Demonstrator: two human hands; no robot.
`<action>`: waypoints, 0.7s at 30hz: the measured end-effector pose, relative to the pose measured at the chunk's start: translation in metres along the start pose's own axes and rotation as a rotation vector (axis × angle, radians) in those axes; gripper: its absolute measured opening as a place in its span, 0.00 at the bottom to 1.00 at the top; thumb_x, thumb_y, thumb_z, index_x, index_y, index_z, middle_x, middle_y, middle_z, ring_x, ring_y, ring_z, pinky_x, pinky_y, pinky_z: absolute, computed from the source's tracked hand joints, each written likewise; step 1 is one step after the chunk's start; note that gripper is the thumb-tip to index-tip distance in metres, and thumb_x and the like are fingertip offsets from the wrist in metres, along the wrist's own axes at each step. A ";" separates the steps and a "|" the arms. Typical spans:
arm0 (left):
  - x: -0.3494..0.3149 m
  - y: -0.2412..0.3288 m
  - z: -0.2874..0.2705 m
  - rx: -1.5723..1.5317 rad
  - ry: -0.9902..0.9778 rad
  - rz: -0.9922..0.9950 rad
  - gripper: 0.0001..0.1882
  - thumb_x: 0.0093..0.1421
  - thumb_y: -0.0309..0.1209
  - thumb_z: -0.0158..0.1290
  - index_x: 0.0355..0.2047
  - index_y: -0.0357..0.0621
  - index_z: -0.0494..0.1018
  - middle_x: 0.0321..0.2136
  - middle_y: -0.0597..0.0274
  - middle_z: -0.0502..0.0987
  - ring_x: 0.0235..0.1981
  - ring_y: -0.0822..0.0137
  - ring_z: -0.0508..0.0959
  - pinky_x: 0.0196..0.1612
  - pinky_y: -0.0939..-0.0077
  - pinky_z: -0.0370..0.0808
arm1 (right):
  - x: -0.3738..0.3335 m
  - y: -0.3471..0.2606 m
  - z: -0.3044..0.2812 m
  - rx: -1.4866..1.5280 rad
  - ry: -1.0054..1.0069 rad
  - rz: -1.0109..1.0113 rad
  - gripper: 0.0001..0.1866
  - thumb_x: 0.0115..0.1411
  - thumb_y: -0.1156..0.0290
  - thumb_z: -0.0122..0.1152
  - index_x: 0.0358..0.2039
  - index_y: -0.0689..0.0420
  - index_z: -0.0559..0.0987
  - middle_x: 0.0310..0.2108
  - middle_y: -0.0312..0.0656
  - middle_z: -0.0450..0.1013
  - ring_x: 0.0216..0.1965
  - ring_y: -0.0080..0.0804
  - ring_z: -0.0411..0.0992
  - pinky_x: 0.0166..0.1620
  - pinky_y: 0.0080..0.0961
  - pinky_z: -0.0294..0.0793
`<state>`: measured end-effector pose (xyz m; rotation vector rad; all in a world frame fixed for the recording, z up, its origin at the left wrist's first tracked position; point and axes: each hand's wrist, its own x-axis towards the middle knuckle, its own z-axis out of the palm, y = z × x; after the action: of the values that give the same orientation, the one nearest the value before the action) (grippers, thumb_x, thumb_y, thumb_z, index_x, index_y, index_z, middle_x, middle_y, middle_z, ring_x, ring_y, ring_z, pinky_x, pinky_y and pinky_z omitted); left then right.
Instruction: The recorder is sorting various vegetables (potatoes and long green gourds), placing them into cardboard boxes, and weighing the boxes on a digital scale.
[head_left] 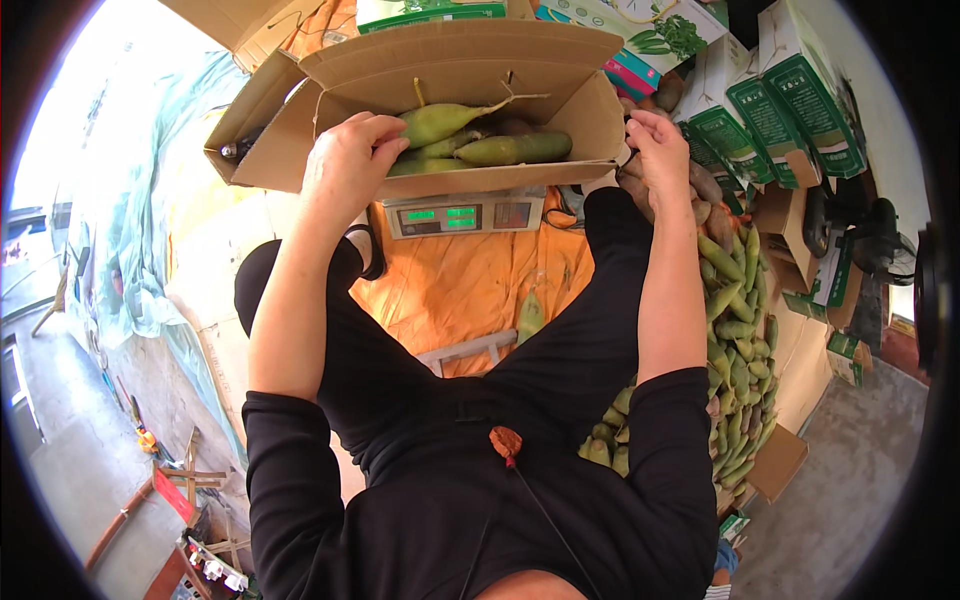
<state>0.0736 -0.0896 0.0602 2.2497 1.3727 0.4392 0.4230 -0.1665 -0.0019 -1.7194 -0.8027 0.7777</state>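
Observation:
An open cardboard box (470,181) holds several green radishes (515,149). My left hand (352,160) reaches over the box's left end, fingers and thumb closed at the blunt end of the top green radish (440,123). That radish lies across the others, its thin root pointing right. By the box's right end is my right hand (660,155), thumb and fingers pinched together; whatever is between them is too small to make out. Under the box stands a digital scale (465,214) with a lit green display.
A long heap of green radishes (740,370) runs along my right side. White-and-green cartons (800,95) stand at the far right, near a black fan (880,235). Between my legs, a single radish (530,315) lies on the orange sheet (440,290) beside a grey frame (470,352).

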 end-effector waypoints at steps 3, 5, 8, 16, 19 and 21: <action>0.000 0.004 0.002 -0.027 0.040 0.000 0.11 0.55 0.30 0.54 0.38 0.43 0.77 0.33 0.59 0.78 0.36 0.61 0.78 0.41 0.72 0.73 | 0.005 0.005 -0.001 -0.025 -0.008 0.033 0.18 0.55 0.69 0.61 0.44 0.65 0.75 0.36 0.41 0.74 0.37 0.27 0.72 0.42 0.21 0.70; 0.001 0.006 0.001 -0.053 0.071 -0.005 0.11 0.55 0.29 0.54 0.39 0.43 0.77 0.33 0.59 0.78 0.36 0.62 0.78 0.41 0.73 0.73 | 0.008 0.009 -0.001 -0.007 -0.022 0.048 0.19 0.55 0.68 0.61 0.44 0.65 0.75 0.37 0.42 0.74 0.37 0.27 0.72 0.41 0.21 0.70; 0.003 0.000 0.001 -0.100 0.188 -0.009 0.13 0.54 0.28 0.55 0.41 0.45 0.76 0.34 0.60 0.78 0.39 0.64 0.78 0.43 0.73 0.72 | 0.009 0.008 0.007 -0.076 -0.036 0.104 0.18 0.56 0.68 0.60 0.46 0.62 0.74 0.35 0.37 0.75 0.34 0.21 0.70 0.38 0.18 0.67; 0.024 -0.048 -0.024 -0.434 0.537 -0.219 0.23 0.55 0.32 0.56 0.51 0.40 0.68 0.43 0.56 0.75 0.44 0.64 0.74 0.48 0.72 0.71 | 0.026 0.026 0.006 -0.559 -0.109 0.027 0.24 0.51 0.53 0.60 0.40 0.62 0.78 0.36 0.48 0.76 0.39 0.39 0.75 0.43 0.31 0.70; 0.021 -0.041 -0.035 -0.589 0.398 -0.352 0.28 0.56 0.34 0.56 0.55 0.36 0.63 0.45 0.52 0.74 0.47 0.65 0.72 0.48 0.72 0.70 | 0.023 0.016 0.006 -0.683 -0.140 0.020 0.27 0.50 0.49 0.58 0.40 0.60 0.77 0.36 0.50 0.76 0.41 0.44 0.74 0.43 0.35 0.70; 0.019 -0.032 -0.046 -0.556 0.331 -0.379 0.28 0.56 0.35 0.56 0.55 0.36 0.63 0.45 0.52 0.74 0.46 0.65 0.73 0.49 0.72 0.69 | 0.022 0.013 0.006 -0.714 -0.149 0.026 0.27 0.50 0.49 0.57 0.39 0.61 0.77 0.36 0.51 0.76 0.41 0.45 0.74 0.43 0.35 0.70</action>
<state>0.0359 -0.0496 0.0824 1.4771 1.5540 0.9508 0.4326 -0.1490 -0.0182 -2.3169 -1.2661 0.6823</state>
